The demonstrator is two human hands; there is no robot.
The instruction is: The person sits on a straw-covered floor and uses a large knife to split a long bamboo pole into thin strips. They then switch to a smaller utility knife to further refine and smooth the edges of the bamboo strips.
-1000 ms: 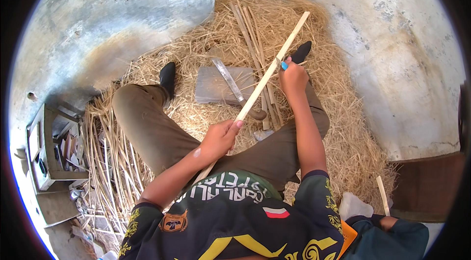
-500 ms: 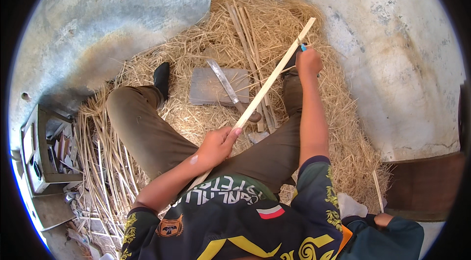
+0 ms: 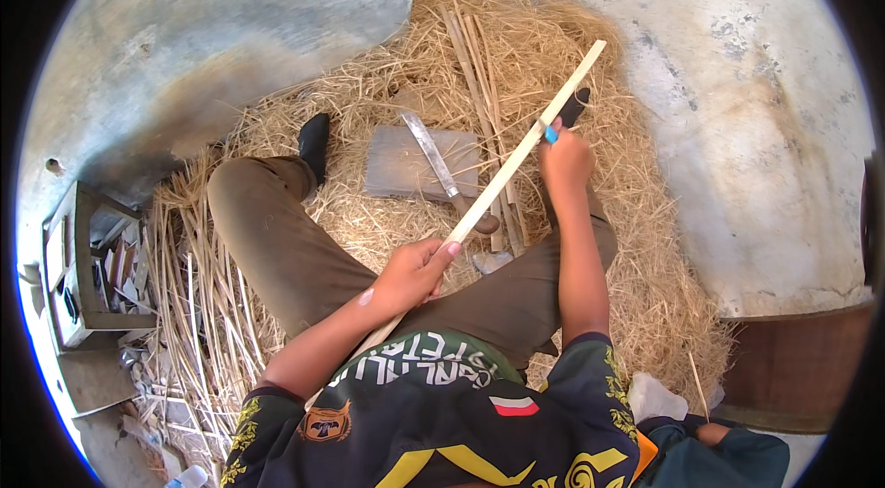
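A long pale strip of split bamboo (image 3: 502, 176) slants from my lap up to the far right. My left hand (image 3: 413, 274) is closed round its lower part, thumb along the top. Farther up, my right hand (image 3: 567, 159) grips a small blue-handled knife (image 3: 551, 134), whose blade, mostly hidden, meets the strip's edge. Between my legs a machete (image 3: 430, 152) with a wooden handle lies across a grey board (image 3: 387, 161), its handle end beside the strip. Thin bamboo slats (image 3: 472, 64) lie beyond it on the shavings.
Curly shavings (image 3: 544, 36) cover the floor around my legs. At left are a bundle of thin sticks (image 3: 198, 258) and a wooden shelf box (image 3: 85, 271) with odds and ends. Worn plaster walls (image 3: 719, 119) rise on both sides. Another person's dark sleeve (image 3: 728, 460) shows at lower right.
My right hand has drawn the knife down along the strip toward me, away from its far end. My left hand keeps its hold. The whole view has shifted slightly.
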